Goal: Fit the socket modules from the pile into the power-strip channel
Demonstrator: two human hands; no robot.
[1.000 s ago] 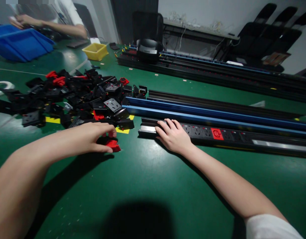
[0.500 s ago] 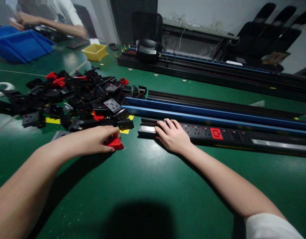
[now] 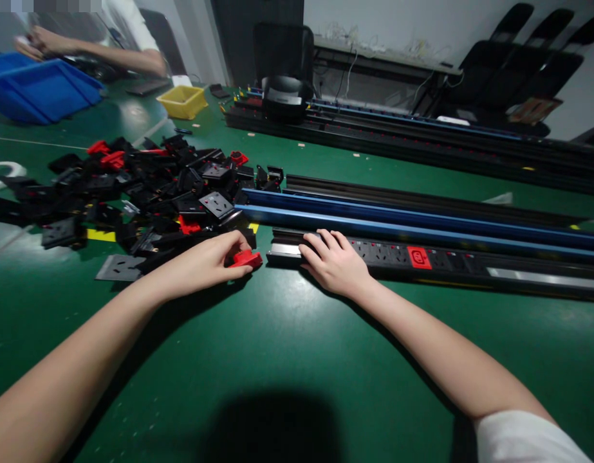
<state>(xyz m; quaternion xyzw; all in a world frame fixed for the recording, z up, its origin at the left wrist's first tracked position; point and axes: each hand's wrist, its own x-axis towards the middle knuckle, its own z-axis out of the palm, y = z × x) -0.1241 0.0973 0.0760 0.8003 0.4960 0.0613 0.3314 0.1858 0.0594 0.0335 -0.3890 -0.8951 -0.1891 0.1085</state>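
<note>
My left hand [image 3: 212,262] pinches a red socket module [image 3: 247,258] between thumb and fingers, just off the left end of a black power strip rail [image 3: 287,260]. Flat across that rail lies my right hand [image 3: 339,265], its fingers a little apart over the top. Right of it, the strip carries a row of black socket modules [image 3: 398,254] and one red socket [image 3: 419,257]. Part of the strip is hidden under the right hand. Beyond my left hand spreads a pile of loose socket modules [image 3: 181,183], mostly black with several red ones.
Blue rails [image 3: 374,218] run along the strip's far side. More long black rails [image 3: 398,138] lie across the back. At the far left stand a blue bin [image 3: 46,90] and a yellow tray [image 3: 183,103]; another person's arm [image 3: 113,58] is behind the bin.
My left hand has moved right and slightly away from me with the red socket module, closer to the rail's end. A grey socket module beneath my forearm is more exposed. My right hand stays put.
</note>
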